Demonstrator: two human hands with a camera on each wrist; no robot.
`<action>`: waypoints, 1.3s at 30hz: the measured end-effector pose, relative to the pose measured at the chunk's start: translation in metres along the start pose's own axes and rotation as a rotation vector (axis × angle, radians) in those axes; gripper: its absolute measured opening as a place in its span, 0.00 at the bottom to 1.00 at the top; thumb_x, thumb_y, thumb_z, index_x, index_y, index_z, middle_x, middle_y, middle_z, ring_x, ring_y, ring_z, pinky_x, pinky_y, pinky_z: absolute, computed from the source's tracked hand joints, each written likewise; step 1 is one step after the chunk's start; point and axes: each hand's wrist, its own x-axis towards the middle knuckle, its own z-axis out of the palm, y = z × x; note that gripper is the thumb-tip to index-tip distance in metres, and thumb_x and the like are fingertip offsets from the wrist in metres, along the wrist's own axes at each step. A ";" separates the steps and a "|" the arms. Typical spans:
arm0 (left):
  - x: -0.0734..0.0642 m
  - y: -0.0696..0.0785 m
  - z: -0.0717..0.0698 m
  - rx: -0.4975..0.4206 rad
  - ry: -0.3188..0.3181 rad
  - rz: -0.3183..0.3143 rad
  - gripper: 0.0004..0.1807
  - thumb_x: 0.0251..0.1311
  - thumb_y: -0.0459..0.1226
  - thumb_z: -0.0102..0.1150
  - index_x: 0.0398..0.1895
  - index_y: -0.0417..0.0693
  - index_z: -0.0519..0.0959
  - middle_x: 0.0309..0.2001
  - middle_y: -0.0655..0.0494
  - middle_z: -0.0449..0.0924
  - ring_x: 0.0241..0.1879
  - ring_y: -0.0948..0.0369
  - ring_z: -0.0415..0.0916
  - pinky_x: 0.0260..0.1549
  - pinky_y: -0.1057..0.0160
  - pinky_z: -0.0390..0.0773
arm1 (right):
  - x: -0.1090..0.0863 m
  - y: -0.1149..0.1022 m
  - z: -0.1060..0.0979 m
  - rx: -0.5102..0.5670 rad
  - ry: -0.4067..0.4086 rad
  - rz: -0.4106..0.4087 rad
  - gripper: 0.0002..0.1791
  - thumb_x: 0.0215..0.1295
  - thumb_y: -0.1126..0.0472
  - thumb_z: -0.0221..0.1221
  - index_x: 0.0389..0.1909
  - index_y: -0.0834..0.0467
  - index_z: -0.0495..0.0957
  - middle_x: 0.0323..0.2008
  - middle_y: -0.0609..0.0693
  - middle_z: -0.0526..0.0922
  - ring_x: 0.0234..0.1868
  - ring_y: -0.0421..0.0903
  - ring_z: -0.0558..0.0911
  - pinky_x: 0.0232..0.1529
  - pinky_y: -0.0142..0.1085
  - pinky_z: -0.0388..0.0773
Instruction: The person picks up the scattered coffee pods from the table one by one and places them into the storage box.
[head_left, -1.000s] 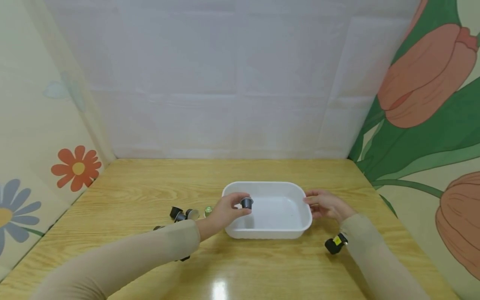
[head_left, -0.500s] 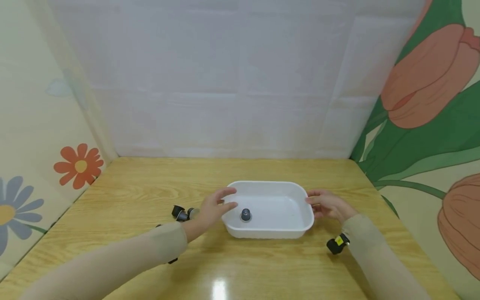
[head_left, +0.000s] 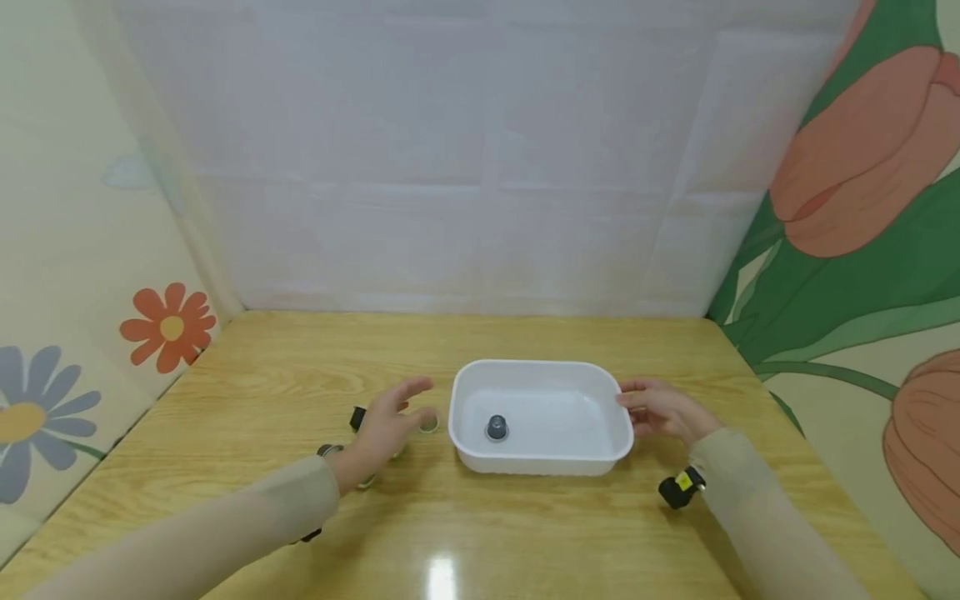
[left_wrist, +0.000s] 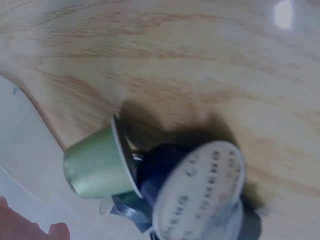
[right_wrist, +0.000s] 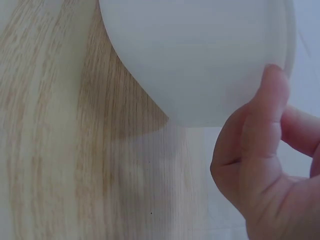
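Note:
In the head view, my left hand (head_left: pixel 384 427) is over a group of coffee capsules left of the white basin, thumb and fingers spread and nothing between them. The left wrist view shows a green capsule (left_wrist: pixel 97 165) on its side against a dark blue one (left_wrist: pixel 162 167), beside a printed pale lid (left_wrist: pixel 200 192). One dark capsule (head_left: pixel 497 427) stands upside down inside the white basin (head_left: pixel 543 459). At the basin's right end, my right hand (head_left: pixel 663 408) holds the edge; the right wrist view shows its thumb (right_wrist: pixel 272 90) by the rim.
A wood-grain table (head_left: pixel 300 354) lies under everything, with a pale cloth backdrop (head_left: pixel 480 167) behind. Another capsule (head_left: pixel 358 417) shows beyond my left hand, and one more lid (head_left: pixel 429 424) lies between hand and basin. A black device (head_left: pixel 681 488) is at my right wrist.
My left hand has let go of the dark capsule, which now stands in the basin, and has moved left over the other capsules. My right hand stays at the basin's edge.

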 end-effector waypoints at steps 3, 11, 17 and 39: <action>-0.003 -0.003 -0.005 0.009 0.019 0.012 0.27 0.67 0.32 0.62 0.67 0.32 0.69 0.67 0.37 0.71 0.71 0.41 0.63 0.71 0.41 0.62 | -0.001 0.001 -0.001 -0.002 -0.006 -0.010 0.18 0.74 0.69 0.50 0.61 0.70 0.65 0.31 0.47 0.78 0.31 0.41 0.78 0.32 0.33 0.84; -0.013 -0.011 -0.018 0.019 0.048 -0.009 0.27 0.68 0.35 0.62 0.67 0.34 0.69 0.68 0.39 0.72 0.71 0.42 0.62 0.71 0.41 0.60 | -0.001 0.001 0.001 0.003 -0.012 -0.020 0.12 0.74 0.69 0.50 0.54 0.66 0.69 0.29 0.46 0.77 0.30 0.40 0.78 0.30 0.31 0.83; -0.025 -0.018 -0.028 0.046 0.066 0.004 0.27 0.69 0.35 0.60 0.68 0.35 0.69 0.68 0.39 0.71 0.72 0.41 0.61 0.71 0.40 0.61 | 0.000 0.002 0.002 -0.008 0.009 -0.009 0.14 0.74 0.69 0.51 0.57 0.67 0.69 0.30 0.47 0.77 0.30 0.39 0.78 0.30 0.31 0.84; -0.049 -0.038 -0.055 0.126 0.110 0.029 0.28 0.67 0.34 0.62 0.67 0.30 0.69 0.66 0.33 0.72 0.68 0.37 0.66 0.64 0.37 0.68 | 0.000 0.002 0.000 -0.014 -0.001 -0.011 0.17 0.74 0.68 0.51 0.60 0.69 0.66 0.31 0.47 0.77 0.30 0.40 0.78 0.31 0.31 0.84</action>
